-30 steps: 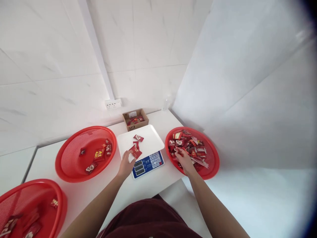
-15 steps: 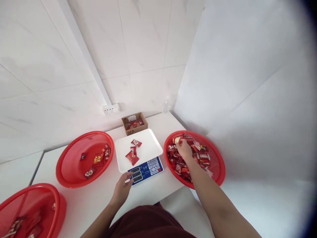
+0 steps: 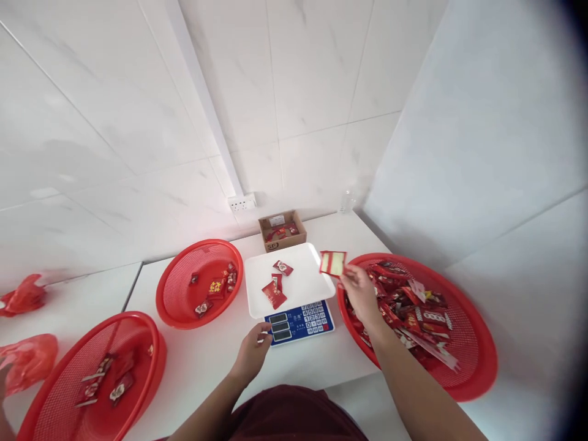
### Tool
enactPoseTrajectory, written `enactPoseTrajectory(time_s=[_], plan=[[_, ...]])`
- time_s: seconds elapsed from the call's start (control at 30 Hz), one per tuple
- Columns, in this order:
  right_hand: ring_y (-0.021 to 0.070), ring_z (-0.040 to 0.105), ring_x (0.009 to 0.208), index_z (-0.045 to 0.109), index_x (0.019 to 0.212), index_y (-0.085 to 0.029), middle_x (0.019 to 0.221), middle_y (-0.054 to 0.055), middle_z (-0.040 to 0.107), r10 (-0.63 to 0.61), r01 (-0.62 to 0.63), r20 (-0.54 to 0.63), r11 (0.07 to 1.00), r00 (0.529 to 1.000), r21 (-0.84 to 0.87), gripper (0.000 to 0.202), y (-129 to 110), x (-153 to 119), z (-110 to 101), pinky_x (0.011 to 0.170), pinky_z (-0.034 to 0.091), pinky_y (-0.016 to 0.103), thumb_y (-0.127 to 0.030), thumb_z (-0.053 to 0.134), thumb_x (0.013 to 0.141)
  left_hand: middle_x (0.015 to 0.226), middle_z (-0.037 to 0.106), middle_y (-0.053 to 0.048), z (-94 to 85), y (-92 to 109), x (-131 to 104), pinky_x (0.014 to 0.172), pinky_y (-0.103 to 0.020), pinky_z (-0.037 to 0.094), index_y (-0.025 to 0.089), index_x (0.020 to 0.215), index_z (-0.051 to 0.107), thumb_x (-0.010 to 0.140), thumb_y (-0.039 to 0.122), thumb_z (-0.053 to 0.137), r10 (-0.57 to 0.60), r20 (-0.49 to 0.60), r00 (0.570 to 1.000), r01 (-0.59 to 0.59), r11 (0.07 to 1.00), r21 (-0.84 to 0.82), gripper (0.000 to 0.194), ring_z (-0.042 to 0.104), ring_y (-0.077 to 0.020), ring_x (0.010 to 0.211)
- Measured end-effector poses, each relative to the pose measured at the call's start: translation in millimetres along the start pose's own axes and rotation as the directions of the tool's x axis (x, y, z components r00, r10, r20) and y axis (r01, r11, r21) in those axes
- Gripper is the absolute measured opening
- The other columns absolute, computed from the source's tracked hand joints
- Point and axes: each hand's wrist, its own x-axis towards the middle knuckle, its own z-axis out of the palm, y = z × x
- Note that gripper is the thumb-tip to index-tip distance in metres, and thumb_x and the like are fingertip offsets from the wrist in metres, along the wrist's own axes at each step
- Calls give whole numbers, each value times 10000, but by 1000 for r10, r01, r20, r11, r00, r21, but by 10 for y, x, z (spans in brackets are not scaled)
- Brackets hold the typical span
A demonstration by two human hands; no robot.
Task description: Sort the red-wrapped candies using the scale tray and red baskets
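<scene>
— White table point(image 3: 202, 367), marbled wall point(image 3: 312, 61) behind. How's the grip?
— Right hand point(image 3: 362, 294) pinches the packet point(image 3: 333, 263) by one edge, at the white tray point(image 3: 257, 291)'s right rim; light fingertips avoid crushing it.
— And the left hand point(image 3: 252, 355)?
— Loosely open, beside the scale point(image 3: 301, 321); best kept off it.

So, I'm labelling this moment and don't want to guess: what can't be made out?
All in the head view:
- Figures on the scale displays: too small and dark.
- Near side of the lower-left basket: cut off by the bottom edge.
- Another person's hand: mostly cut off by the left edge.
- Bottom packets in the right basket: covered by upper ones.
- One corner of the packet in the right hand: behind fingers.
</scene>
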Motion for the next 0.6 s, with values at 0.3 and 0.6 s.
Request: enactPoseTrajectory(time_s=[0.3,0.6], plan=[[245,574,1048,653,1011,-244,1110,67,651,-7,49,125,940,992,-337,323,254,-262,-100,964,405,417,-296,597,697,1150,603,-100,25,271,398,980,-387,369,237,1153,583,776,239,537,189,15,982,-178,890,420,379,508,-260,1125],[258,554,1107,604,1109,-217,1166,90,624,25,-17,7,820,1000,-572,387,624,-525,-852,978,397,425,-344,489,762,1154,625,-134,136,377,813,911,-411,381,275,1336,413,753,299,594,125,20,992,-113,805,583,610,544,-307,1101]])
